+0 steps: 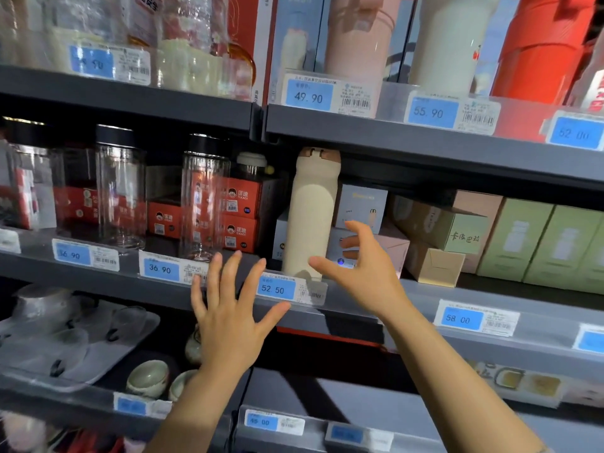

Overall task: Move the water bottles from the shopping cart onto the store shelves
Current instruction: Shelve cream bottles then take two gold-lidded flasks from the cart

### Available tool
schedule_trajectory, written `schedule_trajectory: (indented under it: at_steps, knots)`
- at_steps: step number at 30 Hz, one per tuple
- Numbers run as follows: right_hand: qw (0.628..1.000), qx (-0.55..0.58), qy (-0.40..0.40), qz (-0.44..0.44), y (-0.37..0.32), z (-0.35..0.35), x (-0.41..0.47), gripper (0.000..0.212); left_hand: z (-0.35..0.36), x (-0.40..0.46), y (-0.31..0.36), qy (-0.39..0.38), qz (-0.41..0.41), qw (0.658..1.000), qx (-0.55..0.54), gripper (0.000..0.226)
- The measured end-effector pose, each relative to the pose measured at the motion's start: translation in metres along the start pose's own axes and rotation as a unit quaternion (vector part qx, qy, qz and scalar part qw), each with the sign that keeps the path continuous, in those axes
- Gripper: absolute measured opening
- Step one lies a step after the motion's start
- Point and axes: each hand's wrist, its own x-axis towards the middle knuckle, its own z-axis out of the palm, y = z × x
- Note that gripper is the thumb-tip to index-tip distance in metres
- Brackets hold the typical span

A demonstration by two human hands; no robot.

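Bottle: cream flask [310,220] upright on the shelf [359,300], just left of the right grip.
Right grip [361,268]: wide, holding nothing.
Left grip [228,317]: fingers spread, empty.

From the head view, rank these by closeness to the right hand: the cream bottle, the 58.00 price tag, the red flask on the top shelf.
From the right hand:
1. Cream bottle, just left of the fingers, upright on the middle shelf.
2. 58.00 price tag, lower right on the shelf edge.
3. Red flask, top shelf, far upper right.
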Motion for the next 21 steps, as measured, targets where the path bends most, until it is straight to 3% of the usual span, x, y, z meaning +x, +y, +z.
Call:
schedule_trajectory:
  at_steps: [4,9,12,16,19,21]
  knots:
    - [0.998,-0.03,0.037,-0.034,0.005,-0.019,-0.045,0.072,-0.012,-0.005,0.004,-0.041,-0.01,0.998,-0.042,0.075]
    - [0.996,0.008,0.043,-0.076,0.01,-0.036,-0.107,0.046,-0.06,-0.061,0.039,-0.07,-0.084,0.972,-0.207,0.064]
    - [0.996,0.054,-0.011,-0.069,0.021,-0.033,-0.155,0.033,-0.09,-0.123,0.055,-0.097,-0.1,0.963,-0.23,0.05]
    - [0.98,0.142,-0.136,0.006,0.043,-0.011,-0.231,0.017,-0.128,-0.221,0.048,-0.227,-0.162,0.933,-0.228,0.032]
    - [0.953,0.182,-0.231,0.079,0.05,0.017,-0.291,0.014,-0.162,-0.295,0.027,-0.274,-0.182,0.929,-0.171,0.039]
    - [0.935,0.199,-0.273,0.108,0.049,0.039,-0.326,0.013,-0.193,-0.333,0.019,-0.31,-0.261,0.897,-0.175,0.045]
